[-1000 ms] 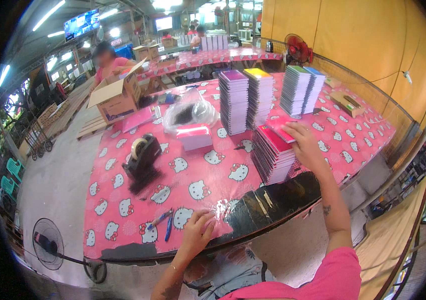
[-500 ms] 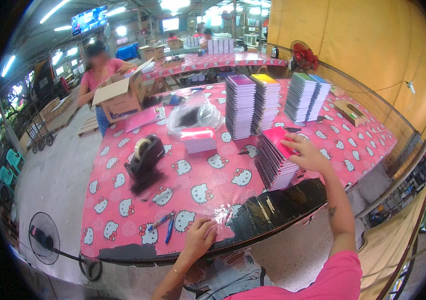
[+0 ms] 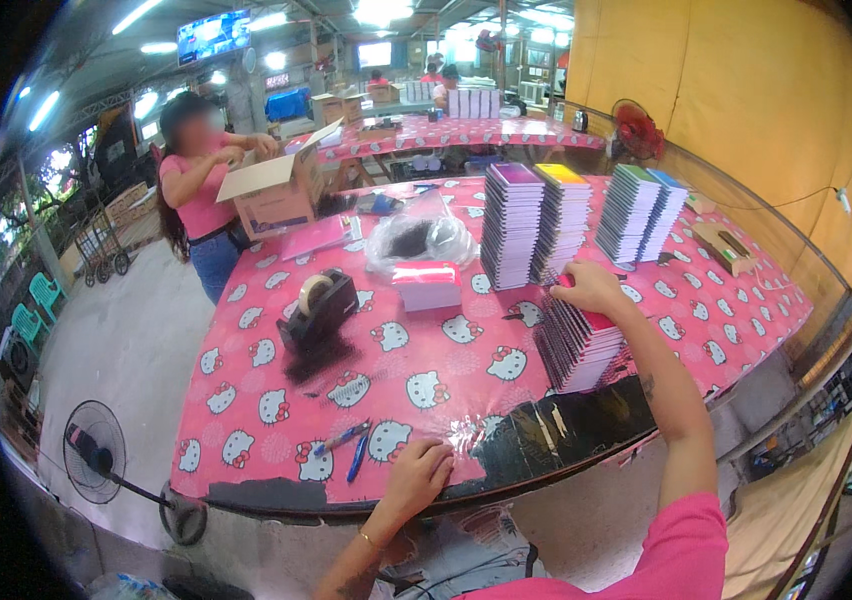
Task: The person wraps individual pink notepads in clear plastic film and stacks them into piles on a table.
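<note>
My right hand (image 3: 591, 287) is at the far end of a leaning stack of red-covered spiral notebooks (image 3: 578, 347), fingers bent over the top cover's edge by the black coils. How many notebooks it grips is hidden. My left hand (image 3: 420, 474) lies on the table's near edge, relaxed and holding nothing. Close to it are a blue pen (image 3: 357, 457) and another pen (image 3: 342, 438). Behind the red stack stand tall spiral notebook stacks with a purple cover (image 3: 513, 225) and a yellow cover (image 3: 562, 220). Farther right are green-covered (image 3: 628, 215) and blue-covered (image 3: 663, 218) stacks.
A black tape dispenser (image 3: 318, 312), a red-topped paper block (image 3: 426, 287) and a clear plastic bag (image 3: 421, 240) sit on the pink patterned table (image 3: 276, 440). At far left a co-worker (image 3: 203, 175) handles an open carton (image 3: 278, 195). A floor fan (image 3: 96, 450) stands left.
My right hand has shifted from the top cover's right side to its far coil edge, fingers now bent over it. My left hand stays at the table edge. The whole view has swung slightly.
</note>
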### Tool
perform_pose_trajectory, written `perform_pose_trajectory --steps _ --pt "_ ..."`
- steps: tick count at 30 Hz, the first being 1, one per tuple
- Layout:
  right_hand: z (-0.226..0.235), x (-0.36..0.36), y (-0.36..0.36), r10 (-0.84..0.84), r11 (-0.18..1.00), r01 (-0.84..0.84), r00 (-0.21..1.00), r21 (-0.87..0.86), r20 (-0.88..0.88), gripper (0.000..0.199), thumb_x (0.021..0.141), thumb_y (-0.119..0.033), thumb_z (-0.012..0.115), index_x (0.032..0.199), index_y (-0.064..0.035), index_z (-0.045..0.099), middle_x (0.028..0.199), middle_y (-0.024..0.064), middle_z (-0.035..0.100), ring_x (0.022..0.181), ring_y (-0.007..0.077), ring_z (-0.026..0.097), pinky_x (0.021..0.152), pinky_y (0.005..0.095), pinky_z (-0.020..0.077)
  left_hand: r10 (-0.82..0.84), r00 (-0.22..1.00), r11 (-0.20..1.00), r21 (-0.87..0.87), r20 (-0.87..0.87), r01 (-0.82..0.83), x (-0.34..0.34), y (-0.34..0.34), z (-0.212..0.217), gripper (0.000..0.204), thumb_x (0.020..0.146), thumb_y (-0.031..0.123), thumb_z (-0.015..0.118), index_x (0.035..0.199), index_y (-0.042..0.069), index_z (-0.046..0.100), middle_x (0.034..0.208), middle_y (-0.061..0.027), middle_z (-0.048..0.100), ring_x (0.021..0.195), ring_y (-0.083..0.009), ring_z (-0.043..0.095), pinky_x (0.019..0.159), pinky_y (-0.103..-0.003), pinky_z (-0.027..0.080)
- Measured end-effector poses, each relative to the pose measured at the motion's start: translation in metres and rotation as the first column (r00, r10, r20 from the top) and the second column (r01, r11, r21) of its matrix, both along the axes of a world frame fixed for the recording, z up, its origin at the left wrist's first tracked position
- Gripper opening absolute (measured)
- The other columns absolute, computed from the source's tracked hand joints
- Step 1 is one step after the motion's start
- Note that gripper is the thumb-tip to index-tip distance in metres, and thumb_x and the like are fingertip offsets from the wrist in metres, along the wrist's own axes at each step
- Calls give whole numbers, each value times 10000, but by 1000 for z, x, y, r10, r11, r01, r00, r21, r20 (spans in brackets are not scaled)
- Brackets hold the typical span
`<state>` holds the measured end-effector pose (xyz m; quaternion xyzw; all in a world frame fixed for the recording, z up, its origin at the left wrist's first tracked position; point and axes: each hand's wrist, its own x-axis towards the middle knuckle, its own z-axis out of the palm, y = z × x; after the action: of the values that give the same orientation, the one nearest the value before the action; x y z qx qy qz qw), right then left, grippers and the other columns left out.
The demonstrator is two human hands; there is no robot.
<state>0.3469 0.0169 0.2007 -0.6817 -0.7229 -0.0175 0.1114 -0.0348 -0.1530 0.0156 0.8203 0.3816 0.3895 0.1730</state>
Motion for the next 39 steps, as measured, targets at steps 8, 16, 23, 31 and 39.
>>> perform_pose_trajectory --steps 8,16,23,31,39 --pt "-1 -13 -10 -99 989 92 993 114 58 678 779 -595 663 1192 -57 636 1236 227 614 1176 376 577 982 478 458 3 1000 1000 19 -22 -2 3 -1 -1 214 886 180 682 1040 32 684 1066 -137 651 991 -326 625 853 -408 505" --pt "-76 -144 6 397 915 -328 621 236 -676 797 901 -617 582 1455 -59 451 1444 242 468 1348 397 433 1150 467 295 26 999 995 -94 -29 -29 8 22 6 363 909 234 671 1203 26 624 1149 -187 629 1106 -368 580 924 -435 483" --pt "-235 -169 122 83 991 67 368 116 -926 889 938 -662 476 1516 -3 327 1518 277 376 1444 378 321 1177 448 256 273 945 936 -276 180 -218 21 196 -22 567 982 386 585 1351 -37 504 1245 -240 600 1210 -360 553 1008 -415 445" --pt "-192 -186 145 -183 983 116 574 -142 -798 976 900 -776 359 1572 -84 212 1515 245 411 1352 410 459 1108 521 324 419 684 863 -496 598 -95 4 348 -47 704 1013 578 427 1329 -50 469 1198 -159 581 1093 -270 550 982 -378 421" --pt "-193 -184 141 -26 995 78 765 53 -644 1144 806 -693 630 1553 25 144 1413 278 510 1260 417 544 1038 496 414 413 688 875 -471 597 -116 31 369 -32 893 988 605 476 1516 -70 223 1389 -227 498 1244 -270 509 1049 -381 396"
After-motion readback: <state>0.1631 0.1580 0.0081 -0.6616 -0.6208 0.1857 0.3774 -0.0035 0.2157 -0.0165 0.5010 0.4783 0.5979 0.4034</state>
